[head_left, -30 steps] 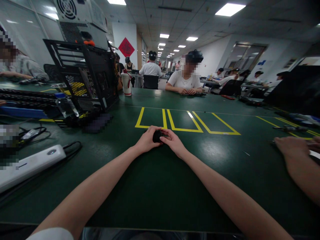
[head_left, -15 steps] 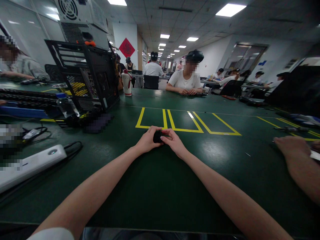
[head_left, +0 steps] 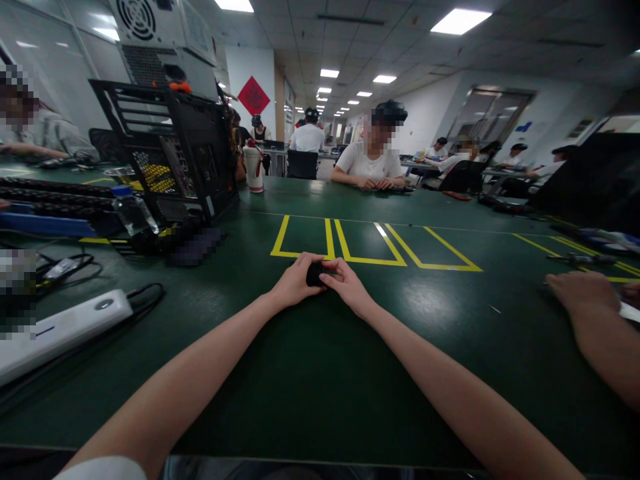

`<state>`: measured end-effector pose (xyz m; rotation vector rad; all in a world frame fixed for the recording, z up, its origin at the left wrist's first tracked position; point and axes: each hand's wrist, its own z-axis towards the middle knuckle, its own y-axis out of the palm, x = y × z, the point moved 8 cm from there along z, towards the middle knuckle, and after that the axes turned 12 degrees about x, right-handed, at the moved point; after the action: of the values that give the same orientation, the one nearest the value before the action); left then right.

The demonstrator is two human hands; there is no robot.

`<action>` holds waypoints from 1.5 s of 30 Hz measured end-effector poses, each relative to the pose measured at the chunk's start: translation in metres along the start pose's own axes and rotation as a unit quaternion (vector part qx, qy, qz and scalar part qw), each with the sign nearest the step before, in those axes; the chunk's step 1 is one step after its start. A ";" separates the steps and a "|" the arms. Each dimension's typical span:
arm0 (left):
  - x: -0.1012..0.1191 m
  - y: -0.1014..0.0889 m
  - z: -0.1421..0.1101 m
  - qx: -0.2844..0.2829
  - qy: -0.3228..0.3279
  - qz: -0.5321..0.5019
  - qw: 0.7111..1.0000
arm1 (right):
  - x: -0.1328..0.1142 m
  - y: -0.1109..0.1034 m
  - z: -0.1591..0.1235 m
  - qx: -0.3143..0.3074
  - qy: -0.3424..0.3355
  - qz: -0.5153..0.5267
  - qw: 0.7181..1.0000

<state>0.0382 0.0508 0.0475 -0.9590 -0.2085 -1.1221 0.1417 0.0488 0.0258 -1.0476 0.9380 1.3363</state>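
A small black object (head_left: 315,274) is held between my two hands, just in front of the yellow tape marks. Its kind is too dark and too covered to make out. My left hand (head_left: 295,280) grips it from the left, fingers over the top and thumb along the near side. From the right, my right hand (head_left: 346,280) pinches it, with the thumb on its near face. Under both hands lies the dark green tabletop (head_left: 320,373). Whether the object touches the table I cannot tell.
Yellow tape outlines (head_left: 370,262) lie beyond my hands. An open computer case (head_left: 175,153), a water bottle (head_left: 134,212) and a white power strip (head_left: 75,327) stand left. A paper cup (head_left: 254,170) is farther back. Another person's hand (head_left: 585,293) rests at right; someone sits opposite.
My hands and the black object stay almost in place. In the background, a person in white has shifted slightly to the right.
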 end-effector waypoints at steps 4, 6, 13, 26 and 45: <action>-0.003 0.001 0.000 -0.002 -0.013 -0.001 1.000 | 0.004 -0.003 0.002 0.009 0.012 -0.020 1.000; -0.003 0.001 0.000 -0.001 -0.016 -0.002 1.000 | 0.006 -0.002 0.002 -0.001 0.029 -0.028 0.999; 0.001 0.000 0.000 0.001 0.003 0.004 1.000 | 0.001 0.001 -0.003 -0.017 0.031 0.022 0.999; -0.001 0.000 0.001 0.000 0.000 0.009 1.000 | 0.010 0.000 0.003 -0.015 0.038 -0.002 0.999; 0.000 0.000 0.000 0.007 0.008 0.011 1.000 | 0.009 -0.001 0.003 -0.005 0.033 0.011 0.999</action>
<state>0.0382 0.0509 0.0480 -0.9378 -0.1919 -1.1071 0.1432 0.0545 0.0181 -1.0975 0.9958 1.3327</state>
